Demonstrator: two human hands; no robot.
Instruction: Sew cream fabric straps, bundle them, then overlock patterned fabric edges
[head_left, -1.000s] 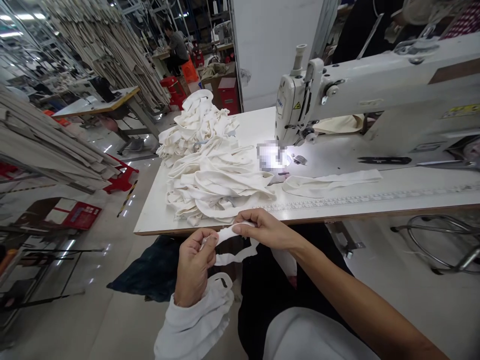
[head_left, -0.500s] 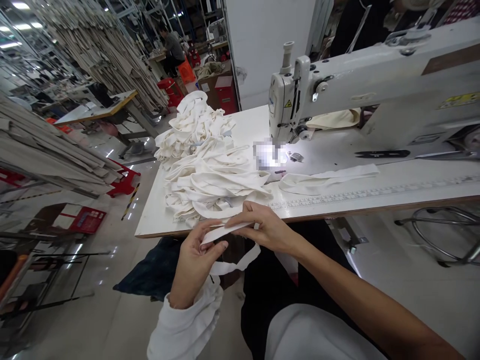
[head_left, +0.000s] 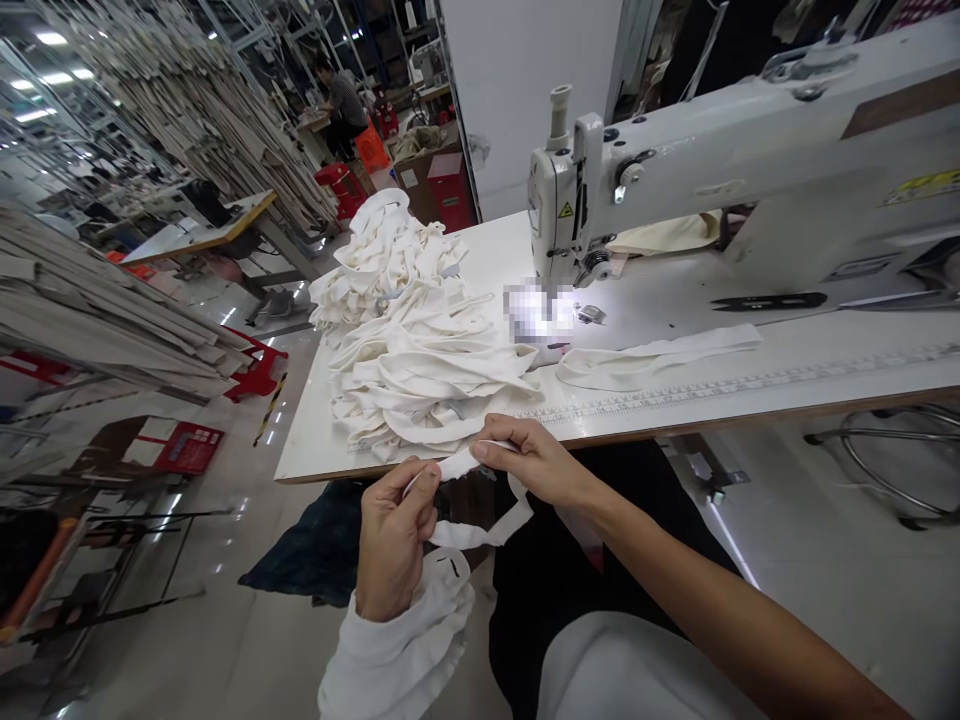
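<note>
A white fabric strip point(head_left: 457, 463) is stretched between my two hands, just in front of the table's front edge. My left hand point(head_left: 397, 520) pinches one part of it between thumb and fingers. A short way to the right, my right hand point(head_left: 525, 455) grips the strip with thumb and fingertips. The rest of the strip hangs below in a loop. Just beyond my hands lies a heap of white fabric strips point(head_left: 420, 375) on the white sewing table point(head_left: 487, 240). Another folded strip point(head_left: 660, 355) rests to the right, in front of the sewing machine point(head_left: 585, 190).
Black thread snips point(head_left: 769, 302) lie on the machine bed. A printed ruler point(head_left: 675, 398) runs along the table's front. A metal stool base point(head_left: 885, 440) stands below right, a red stool point(head_left: 256, 365) on the floor at left. Hanging fabric pieces point(head_left: 97, 310) fill the left side.
My left fingers have closed on the strip, with the thumb now pressed on it. The strip is pulled straighter between my hands. The view has shifted slightly.
</note>
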